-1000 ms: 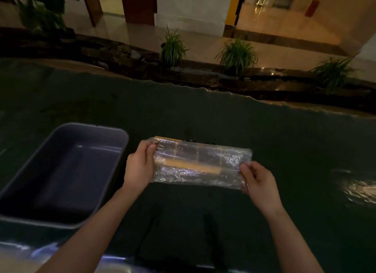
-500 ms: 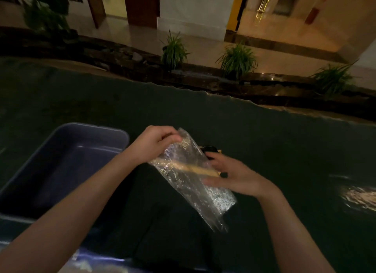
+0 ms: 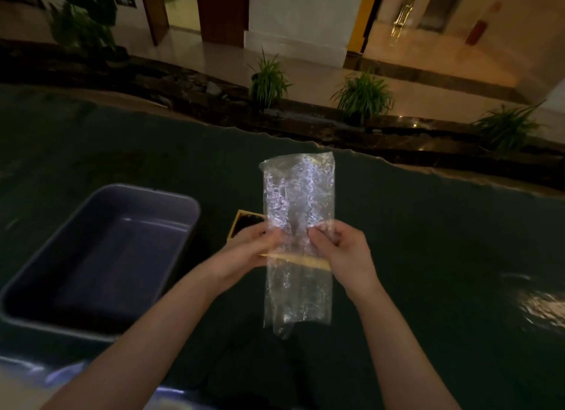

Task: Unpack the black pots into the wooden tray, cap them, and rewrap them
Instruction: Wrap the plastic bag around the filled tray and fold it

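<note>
Both the left hand (image 3: 251,248) and the right hand (image 3: 342,250) now pinch the bubble wrap (image 3: 298,241), turned from crosswise to upright, baring the wooden tray (image 3: 237,226) behind it, so the wrapping looks undone.

Clear bubbled wrap (image 3: 298,214), tan wooden tray (image 3: 238,226), greyish-purple tub (image 3: 128,195), dark green cloth (image 3: 428,241)

Dark green table (image 3: 428,241) with a wavy far edge. Grey plastic bin (image 3: 101,257) at left on it, open side up. Beyond, three grassy potted plants (image 3: 363,96) along a dark stone ledge (image 3: 189,85). Polished tiled floor (image 3: 443,55) behind, warmly lit.
</note>
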A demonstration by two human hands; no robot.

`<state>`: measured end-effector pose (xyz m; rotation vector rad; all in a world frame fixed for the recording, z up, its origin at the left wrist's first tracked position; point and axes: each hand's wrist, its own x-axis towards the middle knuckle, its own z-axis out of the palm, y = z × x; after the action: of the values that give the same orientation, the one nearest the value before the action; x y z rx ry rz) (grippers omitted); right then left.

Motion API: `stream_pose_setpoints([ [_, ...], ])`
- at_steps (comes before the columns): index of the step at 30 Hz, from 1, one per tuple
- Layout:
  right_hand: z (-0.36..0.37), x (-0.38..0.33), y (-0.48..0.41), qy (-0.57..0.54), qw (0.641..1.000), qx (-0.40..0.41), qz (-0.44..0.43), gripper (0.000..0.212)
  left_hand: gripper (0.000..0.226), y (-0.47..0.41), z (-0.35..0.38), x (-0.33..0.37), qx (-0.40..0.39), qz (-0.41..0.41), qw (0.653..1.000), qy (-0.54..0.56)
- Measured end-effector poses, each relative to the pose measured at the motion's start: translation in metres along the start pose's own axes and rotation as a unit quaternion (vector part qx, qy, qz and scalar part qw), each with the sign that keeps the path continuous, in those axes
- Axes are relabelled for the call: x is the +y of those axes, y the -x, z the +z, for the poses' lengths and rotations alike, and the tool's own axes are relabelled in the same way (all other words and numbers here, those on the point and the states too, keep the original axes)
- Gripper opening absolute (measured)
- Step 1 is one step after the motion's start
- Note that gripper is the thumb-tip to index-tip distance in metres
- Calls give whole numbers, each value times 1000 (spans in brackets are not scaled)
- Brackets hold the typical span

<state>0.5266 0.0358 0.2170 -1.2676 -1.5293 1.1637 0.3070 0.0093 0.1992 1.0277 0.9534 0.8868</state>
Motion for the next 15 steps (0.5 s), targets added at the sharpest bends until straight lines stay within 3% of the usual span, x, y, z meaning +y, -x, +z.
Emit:
stream_pose_setpoints([
  [5, -4, -3, 3, -37, 999, -11, 8, 9, 6, -6, 10, 7, 149, 42, 987, -37],
  [9, -19, -5, 10, -96, 994, -57, -4, 13, 10, 0, 1, 13, 151, 78, 984, -48],
  [13, -30, -11, 18, -177, 979, -104, 12, 48, 25, 6, -3, 17, 78, 77, 994, -2],
  [15, -37, -16, 20, -205, 971, -125, 5, 50, 26, 11, -4, 21, 61, 88, 994, -25],
])
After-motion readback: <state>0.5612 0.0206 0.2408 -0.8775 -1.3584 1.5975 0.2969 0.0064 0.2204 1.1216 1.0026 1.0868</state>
